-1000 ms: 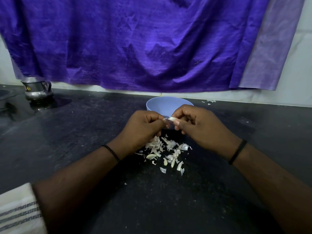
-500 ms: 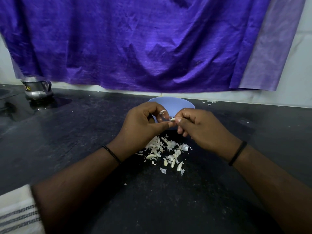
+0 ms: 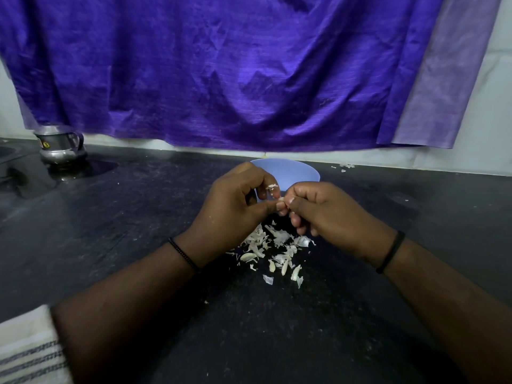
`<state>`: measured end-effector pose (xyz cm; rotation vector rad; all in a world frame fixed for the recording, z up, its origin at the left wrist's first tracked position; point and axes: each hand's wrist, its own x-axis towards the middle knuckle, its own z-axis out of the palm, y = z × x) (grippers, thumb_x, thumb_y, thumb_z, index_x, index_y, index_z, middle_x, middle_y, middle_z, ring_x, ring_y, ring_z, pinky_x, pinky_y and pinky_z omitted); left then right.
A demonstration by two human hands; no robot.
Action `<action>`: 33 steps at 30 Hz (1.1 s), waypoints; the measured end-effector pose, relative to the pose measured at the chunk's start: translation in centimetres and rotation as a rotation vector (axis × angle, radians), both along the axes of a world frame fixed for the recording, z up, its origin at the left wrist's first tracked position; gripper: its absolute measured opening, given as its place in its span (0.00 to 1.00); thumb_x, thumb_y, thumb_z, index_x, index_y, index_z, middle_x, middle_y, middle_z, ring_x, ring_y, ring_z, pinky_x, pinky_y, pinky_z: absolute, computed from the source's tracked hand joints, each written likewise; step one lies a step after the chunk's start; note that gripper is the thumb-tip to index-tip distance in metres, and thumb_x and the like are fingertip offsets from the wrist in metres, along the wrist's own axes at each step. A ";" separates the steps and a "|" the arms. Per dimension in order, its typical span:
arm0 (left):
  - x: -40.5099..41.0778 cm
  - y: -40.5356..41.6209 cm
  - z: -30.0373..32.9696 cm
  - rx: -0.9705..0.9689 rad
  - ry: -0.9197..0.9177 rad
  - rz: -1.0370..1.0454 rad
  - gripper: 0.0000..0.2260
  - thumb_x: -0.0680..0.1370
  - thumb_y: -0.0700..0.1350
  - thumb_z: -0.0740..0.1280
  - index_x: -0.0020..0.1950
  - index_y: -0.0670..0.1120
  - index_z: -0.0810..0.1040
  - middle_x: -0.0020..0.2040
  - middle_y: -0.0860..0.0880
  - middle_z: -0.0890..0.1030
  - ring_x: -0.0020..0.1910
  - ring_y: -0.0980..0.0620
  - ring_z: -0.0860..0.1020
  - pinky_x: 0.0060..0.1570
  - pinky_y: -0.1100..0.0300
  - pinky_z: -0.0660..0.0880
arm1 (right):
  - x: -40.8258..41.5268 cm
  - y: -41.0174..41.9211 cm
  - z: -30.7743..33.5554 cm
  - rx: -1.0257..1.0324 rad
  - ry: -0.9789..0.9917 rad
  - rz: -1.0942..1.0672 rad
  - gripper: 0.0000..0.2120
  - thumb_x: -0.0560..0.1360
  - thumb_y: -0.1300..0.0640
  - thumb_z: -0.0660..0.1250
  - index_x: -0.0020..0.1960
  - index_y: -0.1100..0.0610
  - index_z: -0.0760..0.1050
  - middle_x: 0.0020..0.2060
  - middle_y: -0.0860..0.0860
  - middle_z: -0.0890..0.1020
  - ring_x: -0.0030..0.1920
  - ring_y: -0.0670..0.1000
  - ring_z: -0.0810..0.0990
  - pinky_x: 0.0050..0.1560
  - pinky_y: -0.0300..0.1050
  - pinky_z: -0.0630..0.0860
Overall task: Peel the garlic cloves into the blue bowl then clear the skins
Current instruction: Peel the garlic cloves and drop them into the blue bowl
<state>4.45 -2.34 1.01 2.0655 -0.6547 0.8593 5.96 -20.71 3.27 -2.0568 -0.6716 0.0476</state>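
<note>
Ideally the left hand point(image 3: 230, 206) pinches the garlic clove point(image 3: 281, 200) steady while the right hand point(image 3: 327, 214), fingertips pinched on it, strips skin toward the near skins point(image 3: 273, 248).

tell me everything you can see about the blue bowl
The blue bowl is pale blue, round, smooth and matte, plastic by the look. It stands upright on the dark countertop near the wall, just beyond both hands, which hide its near side. Nothing visibly touches it. Its contents are out of sight.
</note>
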 end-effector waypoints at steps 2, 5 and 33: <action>0.1 0.2 0.1 0.047 -0.017 -0.008 0.08 0.71 0.38 0.77 0.43 0.45 0.80 0.41 0.54 0.75 0.38 0.56 0.74 0.37 0.69 0.69 | 0.0 0.0 0.1 -0.013 0.042 0.014 0.14 0.83 0.58 0.59 0.42 0.56 0.79 0.27 0.44 0.77 0.29 0.42 0.74 0.29 0.30 0.69; 0.3 0.5 0.1 0.111 -0.069 -0.002 0.07 0.71 0.38 0.77 0.45 0.45 0.82 0.41 0.58 0.73 0.39 0.58 0.73 0.38 0.68 0.69 | -0.1 0.0 0.2 -0.009 0.109 0.043 0.14 0.83 0.60 0.59 0.42 0.59 0.77 0.25 0.43 0.75 0.27 0.42 0.72 0.28 0.31 0.68; 0.4 -0.4 -0.6 0.015 -0.121 -0.017 0.05 0.76 0.37 0.70 0.45 0.44 0.76 0.41 0.53 0.72 0.40 0.56 0.71 0.41 0.69 0.66 | 0.4 -0.2 -0.1 0.287 0.506 0.134 0.14 0.83 0.57 0.58 0.40 0.55 0.75 0.28 0.48 0.67 0.28 0.47 0.68 0.32 0.42 0.60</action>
